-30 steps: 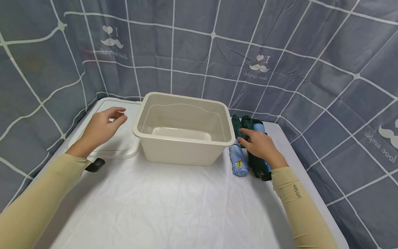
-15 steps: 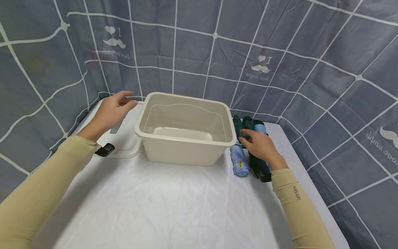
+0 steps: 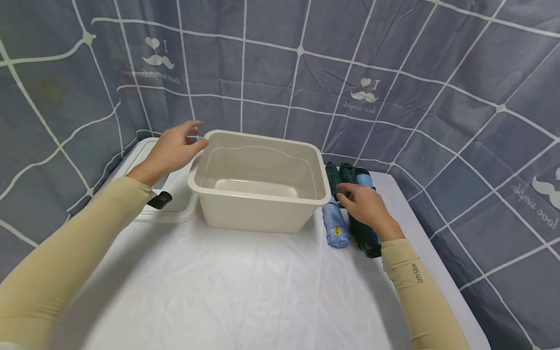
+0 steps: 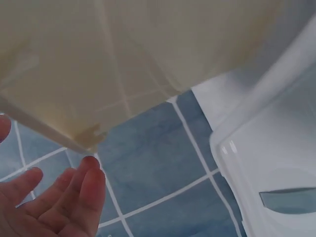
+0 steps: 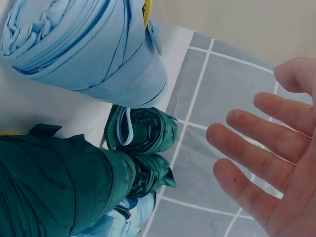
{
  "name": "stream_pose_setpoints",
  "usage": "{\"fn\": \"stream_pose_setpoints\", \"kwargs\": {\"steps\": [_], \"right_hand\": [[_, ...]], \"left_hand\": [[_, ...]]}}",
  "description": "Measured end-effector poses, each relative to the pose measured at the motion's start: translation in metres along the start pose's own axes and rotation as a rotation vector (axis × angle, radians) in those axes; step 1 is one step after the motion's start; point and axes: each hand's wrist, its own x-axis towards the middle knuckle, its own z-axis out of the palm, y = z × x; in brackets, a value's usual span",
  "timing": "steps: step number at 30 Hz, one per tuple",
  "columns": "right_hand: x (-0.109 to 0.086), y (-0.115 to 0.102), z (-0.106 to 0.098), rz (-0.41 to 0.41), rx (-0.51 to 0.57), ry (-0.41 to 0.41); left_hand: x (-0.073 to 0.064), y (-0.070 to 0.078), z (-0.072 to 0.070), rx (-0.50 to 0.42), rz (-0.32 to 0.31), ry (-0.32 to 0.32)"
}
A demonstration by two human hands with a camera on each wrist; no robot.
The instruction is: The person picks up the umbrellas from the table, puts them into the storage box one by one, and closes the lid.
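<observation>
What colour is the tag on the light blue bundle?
The tag is yellow with dark marking, clearest in the head view.

A person's left hand (image 4: 59, 202) is hovering with its fingers (image 4: 91, 192) just beside the corner of a beige bin (image 4: 123, 49), while a blue curtain (image 4: 148, 143) lined in white is hanging beyond and a white lid (image 4: 276, 148) with a grey slot (image 4: 291, 201) is lying at right.
</observation>
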Motion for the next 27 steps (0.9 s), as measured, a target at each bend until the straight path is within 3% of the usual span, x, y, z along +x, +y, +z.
{"fn": "stream_pose_setpoints", "kwargs": {"steps": [11, 18, 27], "right_hand": [[-0.001, 0.003, 0.000, 0.000, 0.001, 0.014], [-0.004, 0.005, -0.002, 0.006, -0.005, 0.025], [-0.003, 0.007, -0.015, 0.021, 0.008, 0.031]], "left_hand": [[0.013, -0.008, 0.013, 0.173, 0.021, -0.062], [0.013, -0.007, 0.014, 0.265, -0.027, -0.111], [0.014, -0.007, 0.013, 0.309, -0.069, -0.162]]}}
